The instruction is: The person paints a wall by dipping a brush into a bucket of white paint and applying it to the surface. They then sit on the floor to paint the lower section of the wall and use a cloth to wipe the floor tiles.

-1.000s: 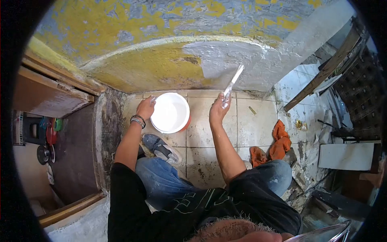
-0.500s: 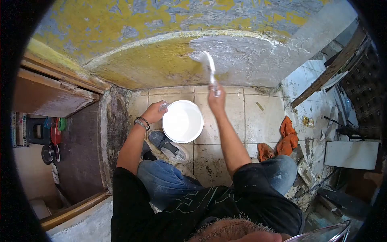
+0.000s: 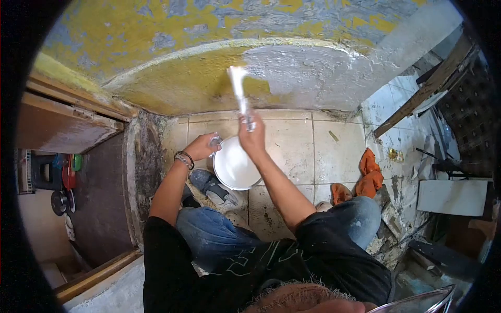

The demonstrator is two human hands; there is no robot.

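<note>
My right hand [image 3: 252,134] is wrapped round the handle of a paintbrush [image 3: 238,86] covered in white. The blurred brush head overlaps the lower wall, at the border between its yellow part [image 3: 193,81] and the wet-looking white coat [image 3: 308,70]. Below, a white bucket [image 3: 229,175] with pale contents stands on the tiles, partly hidden by my right hand and forearm. My left hand [image 3: 199,147] grips its left rim, and something shiny and clear shows at the fingertips.
Orange cloth [image 3: 369,177] lies on the tiles right of my knees. My shoe [image 3: 214,190] is close beside the bucket. A wooden beam [image 3: 417,99] slants down at the right, near a white panel [image 3: 451,197]. To the left is a wooden door frame [image 3: 99,274].
My right hand and the brush have swung left along the wall, so the hand now overlaps the bucket's right side. My left hand stays on the rim.
</note>
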